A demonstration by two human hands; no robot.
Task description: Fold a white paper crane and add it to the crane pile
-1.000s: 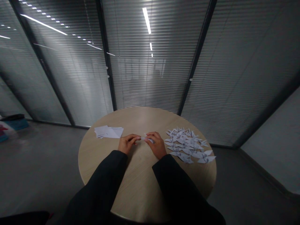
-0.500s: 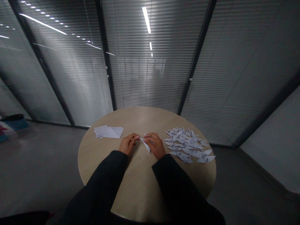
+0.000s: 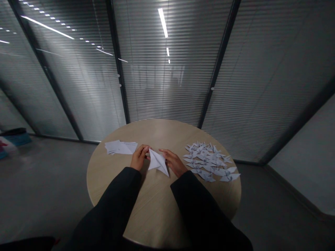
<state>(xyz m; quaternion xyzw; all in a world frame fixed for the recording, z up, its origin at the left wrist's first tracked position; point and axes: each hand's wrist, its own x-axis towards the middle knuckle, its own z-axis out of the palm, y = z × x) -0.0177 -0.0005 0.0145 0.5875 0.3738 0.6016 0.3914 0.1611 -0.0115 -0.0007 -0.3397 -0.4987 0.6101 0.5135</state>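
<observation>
Spreading wider than a moment ago, the folded paper [image 3: 158, 162] now forms a broad white triangle above the round wooden table [image 3: 112, 181], its corner pinched by the left hand [image 3: 139, 157], while the right hand [image 3: 174, 164] reaches flat-fingered against its edge.

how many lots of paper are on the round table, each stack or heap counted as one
stack of white paper sheets: 1
folded white paper sheet: 1
heap of origami paper cranes: 1
total: 3

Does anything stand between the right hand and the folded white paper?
Nothing visible does. The right hand sits directly beside the edge of the folded white paper; the origami cranes lie on the hand's far side.
</observation>
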